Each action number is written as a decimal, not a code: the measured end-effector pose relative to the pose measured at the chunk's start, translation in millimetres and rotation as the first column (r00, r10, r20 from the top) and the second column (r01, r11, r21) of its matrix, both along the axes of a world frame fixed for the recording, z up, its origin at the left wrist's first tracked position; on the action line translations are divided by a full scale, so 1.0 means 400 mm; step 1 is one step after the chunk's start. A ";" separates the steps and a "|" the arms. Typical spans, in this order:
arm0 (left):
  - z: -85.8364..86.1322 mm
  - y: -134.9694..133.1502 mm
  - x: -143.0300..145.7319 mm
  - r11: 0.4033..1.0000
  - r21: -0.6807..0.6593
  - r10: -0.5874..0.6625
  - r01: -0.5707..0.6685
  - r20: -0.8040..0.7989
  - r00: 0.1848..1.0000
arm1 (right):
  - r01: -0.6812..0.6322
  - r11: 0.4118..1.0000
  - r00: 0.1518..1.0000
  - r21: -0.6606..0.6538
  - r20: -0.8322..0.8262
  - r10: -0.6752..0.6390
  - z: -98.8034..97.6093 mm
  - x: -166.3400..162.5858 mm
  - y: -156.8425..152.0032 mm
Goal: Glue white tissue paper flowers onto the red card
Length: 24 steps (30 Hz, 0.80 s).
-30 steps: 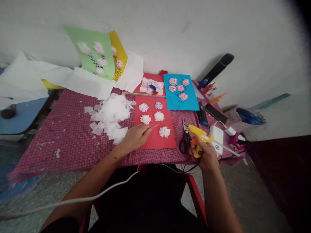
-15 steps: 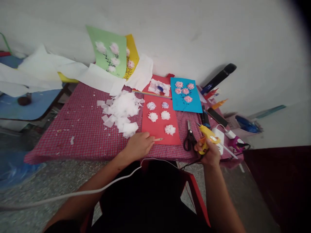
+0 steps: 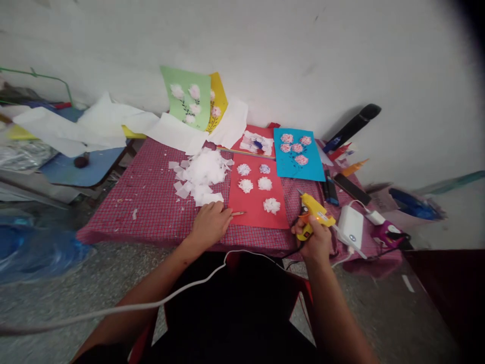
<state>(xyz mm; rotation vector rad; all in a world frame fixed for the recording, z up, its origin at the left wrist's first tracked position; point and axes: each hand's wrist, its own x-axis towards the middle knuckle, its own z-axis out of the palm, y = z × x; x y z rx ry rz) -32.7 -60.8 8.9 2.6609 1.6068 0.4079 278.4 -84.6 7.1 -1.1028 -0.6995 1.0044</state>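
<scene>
My left hand (image 3: pixel 209 223) rests at the table's front edge, its fingers closed on a slim wooden pencil (image 3: pixel 238 213) whose dark tip lies over the red sheet (image 3: pixel 253 216). White and purple-tinged paper flowers (image 3: pixel 272 205) are spaced out on that sheet. In my right hand (image 3: pixel 317 241) is a yellow hot glue gun (image 3: pixel 315 211), held right of the sheet with its nozzle pointing up and left. It largely covers the black-handled scissors. Beside my left hand lies a heap of small white tissue squares (image 3: pixel 206 169).
A blue card with pink flowers (image 3: pixel 299 169) lies behind. Green (image 3: pixel 187 98) and yellow (image 3: pixel 217 93) cards lean on the wall. At right are a white power bank (image 3: pixel 350 227), a purple plug adapter (image 3: pixel 388 232) and a dark case (image 3: pixel 352 189). A white cable (image 3: pixel 182 288) crosses my lap.
The camera view has turned, so the table appears farther right. My right hand has brought the glue gun left, over the scissors. My left hand and the pencil have shifted left on the red sheet.
</scene>
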 end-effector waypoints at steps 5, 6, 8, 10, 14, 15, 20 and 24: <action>-0.011 -0.012 0.000 0.999 0.044 -0.008 0.006 0.053 0.999 | 0.058 0.998 0.997 0.019 0.054 -0.059 -0.009 0.024 0.023; -0.013 -0.016 -0.005 0.998 0.062 -0.026 0.021 0.084 0.996 | 0.053 0.998 0.997 0.027 0.059 -0.055 -0.012 0.027 0.023; -0.017 -0.024 -0.025 0.993 0.111 -0.056 0.039 0.156 0.986 | 0.041 0.998 0.996 0.048 0.082 -0.045 -0.021 0.027 0.019; -0.021 -0.026 -0.058 0.990 0.144 -0.036 0.005 0.214 0.976 | 0.018 0.997 0.992 0.069 0.124 -0.026 -0.032 0.023 0.011; -0.017 -0.002 -0.143 0.981 0.093 0.134 -0.168 0.287 0.948 | -0.009 0.997 0.977 0.071 0.215 -0.006 -0.050 0.017 -0.003; -0.013 0.009 -0.161 0.976 0.078 0.171 -0.203 0.305 0.937 | -0.006 0.997 0.974 0.071 0.228 -0.010 -0.053 0.017 -0.005; 0.016 0.056 -0.192 0.977 -0.027 0.212 -0.212 0.269 0.940 | 0.011 0.996 0.975 0.089 0.221 -0.030 -0.056 0.018 -0.006; 0.027 0.074 -0.176 0.994 -0.098 0.075 -0.053 0.237 0.969 | 0.013 0.994 0.978 0.107 0.207 -0.035 -0.054 0.014 -0.006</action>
